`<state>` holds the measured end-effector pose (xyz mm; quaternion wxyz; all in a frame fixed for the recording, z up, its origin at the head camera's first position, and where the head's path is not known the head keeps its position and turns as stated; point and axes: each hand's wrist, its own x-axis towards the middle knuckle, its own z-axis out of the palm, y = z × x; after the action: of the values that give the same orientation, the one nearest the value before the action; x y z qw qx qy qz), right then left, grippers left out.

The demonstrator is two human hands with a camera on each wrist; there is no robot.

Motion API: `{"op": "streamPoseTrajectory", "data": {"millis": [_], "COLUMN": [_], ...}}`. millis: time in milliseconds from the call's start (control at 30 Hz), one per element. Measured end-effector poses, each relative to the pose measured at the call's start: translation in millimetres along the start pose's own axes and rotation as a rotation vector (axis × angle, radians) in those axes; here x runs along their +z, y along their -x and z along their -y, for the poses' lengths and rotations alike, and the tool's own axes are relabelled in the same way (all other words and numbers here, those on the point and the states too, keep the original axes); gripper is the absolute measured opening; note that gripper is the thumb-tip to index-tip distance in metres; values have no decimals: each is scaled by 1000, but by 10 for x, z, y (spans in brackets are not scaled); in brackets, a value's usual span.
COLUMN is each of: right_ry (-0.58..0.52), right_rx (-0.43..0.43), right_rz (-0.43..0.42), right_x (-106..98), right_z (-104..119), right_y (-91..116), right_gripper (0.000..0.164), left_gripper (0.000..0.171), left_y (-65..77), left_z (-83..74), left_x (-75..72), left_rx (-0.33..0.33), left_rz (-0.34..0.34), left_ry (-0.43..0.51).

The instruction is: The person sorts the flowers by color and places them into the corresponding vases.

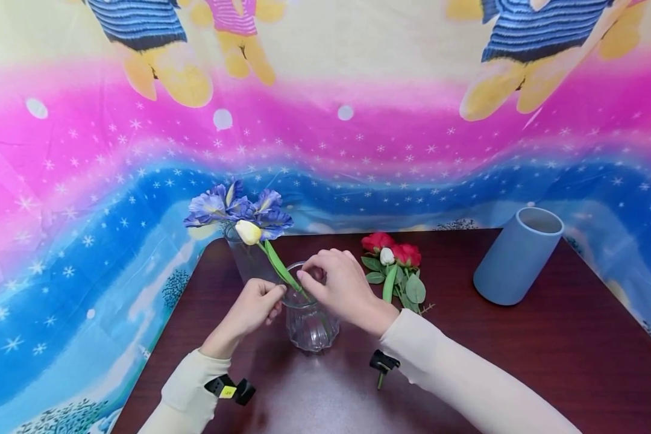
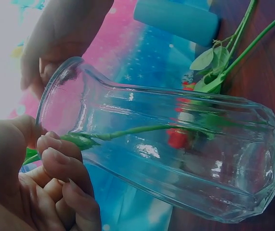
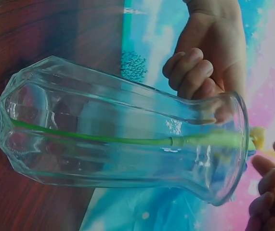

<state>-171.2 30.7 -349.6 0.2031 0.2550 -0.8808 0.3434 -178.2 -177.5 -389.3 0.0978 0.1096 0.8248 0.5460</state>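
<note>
A clear ribbed glass vase (image 1: pixel 313 331) stands upright on the dark table. One white-and-yellow tulip (image 1: pixel 248 232) leans out over its left rim, its green stem (image 3: pixel 103 139) running down inside toward the base. My left hand (image 1: pixel 256 306) pinches the vase's rim on the left side, thumb and fingertips right beside the tulip's leaf (image 1: pixel 279 265). Above the opposite side of the mouth is my right hand (image 1: pixel 347 283), fingers loosely bent. In the right wrist view a gap shows between its thumb and index finger (image 3: pixel 261 166), with nothing held there.
Behind on the left, purple-blue irises (image 1: pixel 268 211) stand in a greyish vase (image 1: pixel 244 259). Red roses (image 1: pixel 407 254) and another white tulip (image 1: pixel 387 257) lie right of the glass vase, partly under my right forearm. A blue-grey vase (image 1: pixel 507 265) stands at the right. A printed cloth (image 1: pixel 325 144) hangs behind.
</note>
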Motion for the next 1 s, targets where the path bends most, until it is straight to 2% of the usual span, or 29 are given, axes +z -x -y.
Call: {"op": "streamPoseTrajectory", "data": {"millis": [167,533,733,1000], "right_ry": [-69,-149,-128,-65], "right_rx": [-36,-8,75,198], "right_rz": [-92,-168,-167,-120], "right_x": [-91,-316,-420,-452], "right_z": [-20,-178,-344,-559], "right_y": [20,53,109,175], "right_gripper": [8,8,10,12], "left_gripper": [47,47,48,48], "left_y": [5,16,13,21], "left_z": [-8,-16,-17,3], "left_x": [3,16,23,14], "left_rx": [-6,8,12,6], "left_rz": [-2,-7,-5,-11], "left_ry": [1,-2,2,10]}}
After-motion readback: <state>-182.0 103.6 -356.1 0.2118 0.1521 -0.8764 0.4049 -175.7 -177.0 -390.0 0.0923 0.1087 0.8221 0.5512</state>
